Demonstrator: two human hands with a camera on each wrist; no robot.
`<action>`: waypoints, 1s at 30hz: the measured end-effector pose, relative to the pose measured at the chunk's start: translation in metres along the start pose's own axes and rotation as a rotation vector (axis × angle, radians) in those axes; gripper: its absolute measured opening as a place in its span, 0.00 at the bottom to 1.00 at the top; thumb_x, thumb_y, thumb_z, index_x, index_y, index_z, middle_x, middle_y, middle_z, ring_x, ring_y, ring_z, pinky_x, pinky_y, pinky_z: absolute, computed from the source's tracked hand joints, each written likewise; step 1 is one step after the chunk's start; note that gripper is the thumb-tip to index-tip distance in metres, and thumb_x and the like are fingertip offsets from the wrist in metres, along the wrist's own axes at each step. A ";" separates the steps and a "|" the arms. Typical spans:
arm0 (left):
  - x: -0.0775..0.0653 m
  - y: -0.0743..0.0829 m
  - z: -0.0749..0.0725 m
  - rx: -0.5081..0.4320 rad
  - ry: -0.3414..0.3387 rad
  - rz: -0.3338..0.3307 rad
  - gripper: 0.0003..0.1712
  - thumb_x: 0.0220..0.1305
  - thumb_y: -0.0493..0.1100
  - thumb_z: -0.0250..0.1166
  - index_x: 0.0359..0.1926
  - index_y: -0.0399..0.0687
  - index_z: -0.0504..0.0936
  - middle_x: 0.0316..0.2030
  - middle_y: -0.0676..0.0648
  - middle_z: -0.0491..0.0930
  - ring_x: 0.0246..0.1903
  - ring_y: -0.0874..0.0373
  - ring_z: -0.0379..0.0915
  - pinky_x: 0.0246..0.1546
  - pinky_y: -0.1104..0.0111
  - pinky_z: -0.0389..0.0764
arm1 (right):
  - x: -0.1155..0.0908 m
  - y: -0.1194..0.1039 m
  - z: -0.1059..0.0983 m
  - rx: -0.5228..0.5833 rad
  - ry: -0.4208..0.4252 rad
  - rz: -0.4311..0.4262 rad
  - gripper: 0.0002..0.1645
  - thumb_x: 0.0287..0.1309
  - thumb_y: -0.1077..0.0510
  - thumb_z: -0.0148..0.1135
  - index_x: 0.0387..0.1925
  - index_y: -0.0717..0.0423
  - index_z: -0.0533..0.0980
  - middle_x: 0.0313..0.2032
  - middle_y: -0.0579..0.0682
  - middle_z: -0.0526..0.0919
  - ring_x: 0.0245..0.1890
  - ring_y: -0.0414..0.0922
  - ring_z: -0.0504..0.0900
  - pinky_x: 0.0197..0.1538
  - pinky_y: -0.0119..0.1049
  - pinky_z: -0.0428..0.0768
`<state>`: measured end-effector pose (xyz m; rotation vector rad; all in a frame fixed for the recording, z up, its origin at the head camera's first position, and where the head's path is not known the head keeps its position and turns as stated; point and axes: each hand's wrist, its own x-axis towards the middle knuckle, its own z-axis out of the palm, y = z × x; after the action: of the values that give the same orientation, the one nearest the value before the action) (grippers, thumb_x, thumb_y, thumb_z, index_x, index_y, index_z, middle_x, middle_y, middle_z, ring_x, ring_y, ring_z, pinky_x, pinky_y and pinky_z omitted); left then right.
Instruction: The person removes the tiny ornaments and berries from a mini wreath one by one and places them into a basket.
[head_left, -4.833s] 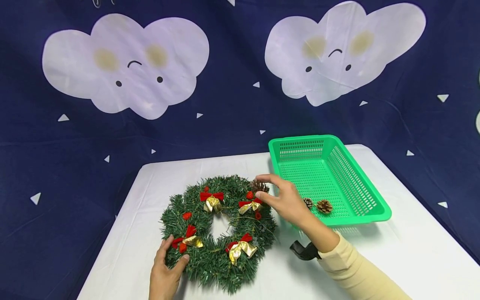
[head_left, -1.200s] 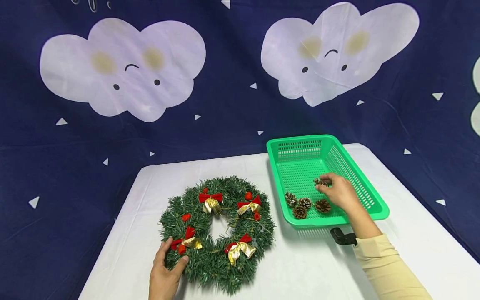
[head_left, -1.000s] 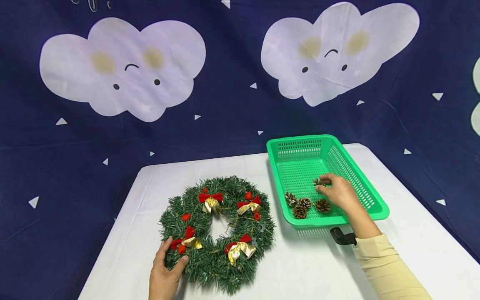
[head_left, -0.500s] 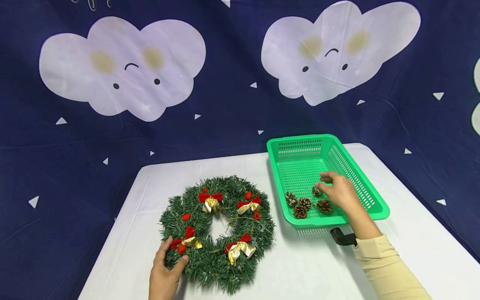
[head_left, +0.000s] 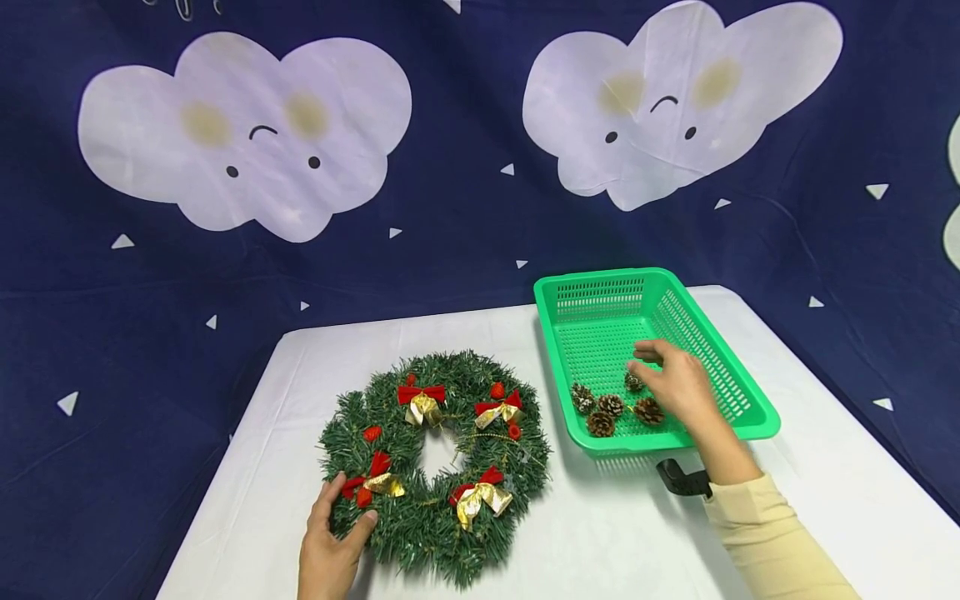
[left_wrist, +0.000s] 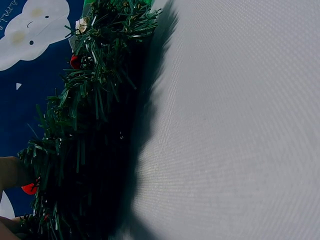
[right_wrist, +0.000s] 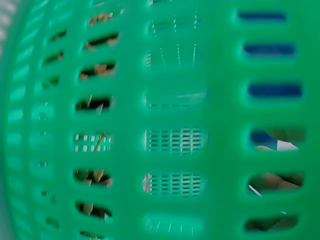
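Observation:
On the left, a green tinsel wreath [head_left: 427,533] with red-and-gold bows and red berries lies flat. My left hand [head_left: 330,542] grips its lower left outer edge, thumb over the greenery; in the left wrist view a finger [left_wrist: 12,172] shows beside a red berry. My right hand [head_left: 678,392] hovers inside the green basket [head_left: 551,333], thumb and fingers apart, holding nothing. Just below its thumb sits a pinecone [head_left: 633,382], partly hidden. Several more pinecones [head_left: 648,411] lie in the basket's near end. Through the slots, the right wrist view shows pinecone scales [right_wrist: 97,70].
A white cloth covers the table [head_left: 592,533]. Behind it hangs a dark blue curtain [head_left: 465,275] with cloud and triangle prints. The basket's near rim [head_left: 675,442] passes under my right forearm. A black wrist camera mount [head_left: 681,477] juts out below that wrist.
My right hand has carried a pinecone from the wreath's upper right into the basket and let it go, its fingers lifting off. My left hand stays put. More pinecones lie in the basket than before.

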<state>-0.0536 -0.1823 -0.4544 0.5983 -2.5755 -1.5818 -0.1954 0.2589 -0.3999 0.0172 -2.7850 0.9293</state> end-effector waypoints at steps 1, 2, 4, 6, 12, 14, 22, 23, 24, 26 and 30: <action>0.000 0.000 0.000 0.002 0.000 0.000 0.46 0.59 0.42 0.66 0.73 0.46 0.52 0.73 0.33 0.42 0.72 0.34 0.36 0.66 0.37 0.48 | -0.001 -0.002 0.000 0.003 0.002 -0.005 0.28 0.62 0.48 0.58 0.58 0.59 0.72 0.52 0.61 0.81 0.54 0.63 0.76 0.53 0.60 0.72; 0.000 0.000 0.000 0.004 -0.001 0.001 0.46 0.59 0.42 0.66 0.73 0.46 0.52 0.73 0.33 0.42 0.72 0.34 0.36 0.66 0.37 0.48 | -0.002 -0.003 0.001 0.007 0.003 -0.009 0.28 0.62 0.47 0.58 0.58 0.58 0.72 0.52 0.60 0.81 0.54 0.63 0.76 0.53 0.60 0.73; 0.000 0.000 -0.001 0.010 0.002 0.003 0.46 0.59 0.42 0.66 0.73 0.46 0.52 0.73 0.33 0.43 0.72 0.34 0.37 0.66 0.37 0.49 | -0.004 -0.007 0.002 0.016 0.007 -0.015 0.27 0.62 0.47 0.58 0.58 0.57 0.72 0.52 0.60 0.81 0.54 0.62 0.76 0.53 0.59 0.73; 0.000 0.000 -0.001 0.015 0.004 0.007 0.45 0.58 0.42 0.66 0.73 0.46 0.53 0.73 0.33 0.43 0.72 0.34 0.38 0.66 0.37 0.49 | -0.005 -0.010 0.003 0.026 0.008 -0.020 0.27 0.62 0.46 0.58 0.58 0.56 0.73 0.52 0.59 0.82 0.54 0.61 0.77 0.52 0.58 0.74; 0.001 0.001 -0.001 0.026 0.004 -0.002 0.46 0.58 0.43 0.66 0.73 0.47 0.53 0.73 0.34 0.43 0.72 0.34 0.38 0.66 0.37 0.49 | -0.010 -0.021 0.006 0.055 0.014 -0.040 0.26 0.62 0.47 0.59 0.57 0.55 0.74 0.51 0.58 0.82 0.50 0.59 0.80 0.51 0.56 0.76; 0.000 0.001 -0.001 0.024 0.005 -0.004 0.46 0.58 0.43 0.66 0.73 0.47 0.53 0.73 0.34 0.43 0.72 0.34 0.38 0.67 0.37 0.49 | -0.012 -0.025 0.007 0.065 0.013 -0.044 0.26 0.61 0.47 0.59 0.56 0.55 0.74 0.51 0.57 0.82 0.50 0.59 0.80 0.51 0.55 0.76; 0.000 0.001 -0.001 0.023 0.011 0.002 0.45 0.58 0.43 0.66 0.73 0.47 0.54 0.73 0.34 0.44 0.72 0.33 0.39 0.66 0.37 0.49 | -0.015 -0.035 0.014 0.088 0.039 -0.083 0.23 0.60 0.49 0.61 0.54 0.54 0.76 0.49 0.56 0.83 0.46 0.57 0.82 0.48 0.52 0.78; 0.000 0.000 -0.001 0.025 0.012 0.005 0.45 0.58 0.43 0.66 0.73 0.47 0.54 0.73 0.34 0.44 0.72 0.33 0.39 0.66 0.37 0.49 | -0.015 -0.037 0.015 0.093 0.042 -0.088 0.23 0.60 0.49 0.62 0.54 0.54 0.76 0.49 0.55 0.84 0.46 0.57 0.82 0.47 0.52 0.78; 0.000 0.000 -0.001 0.027 0.014 0.005 0.45 0.58 0.43 0.66 0.73 0.47 0.54 0.73 0.34 0.44 0.72 0.33 0.39 0.66 0.37 0.50 | -0.016 -0.038 0.016 0.100 0.044 -0.092 0.22 0.59 0.50 0.62 0.54 0.54 0.76 0.49 0.55 0.84 0.46 0.56 0.82 0.47 0.51 0.79; 0.001 0.000 -0.001 0.029 0.015 0.006 0.45 0.58 0.43 0.66 0.73 0.47 0.54 0.73 0.34 0.45 0.72 0.33 0.40 0.66 0.37 0.50 | -0.016 -0.042 0.019 0.117 0.040 -0.097 0.22 0.59 0.50 0.62 0.54 0.53 0.76 0.49 0.55 0.84 0.47 0.56 0.82 0.47 0.51 0.79; 0.001 0.001 -0.001 0.030 0.014 0.005 0.45 0.58 0.43 0.66 0.73 0.47 0.54 0.73 0.34 0.44 0.72 0.33 0.39 0.66 0.37 0.49 | -0.017 -0.049 0.023 0.148 0.026 -0.111 0.23 0.59 0.49 0.62 0.54 0.53 0.76 0.50 0.55 0.83 0.52 0.57 0.80 0.51 0.53 0.78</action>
<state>-0.0543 -0.1830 -0.4536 0.6026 -2.5934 -1.5346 -0.1792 0.2049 -0.3924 0.1781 -2.6546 1.0967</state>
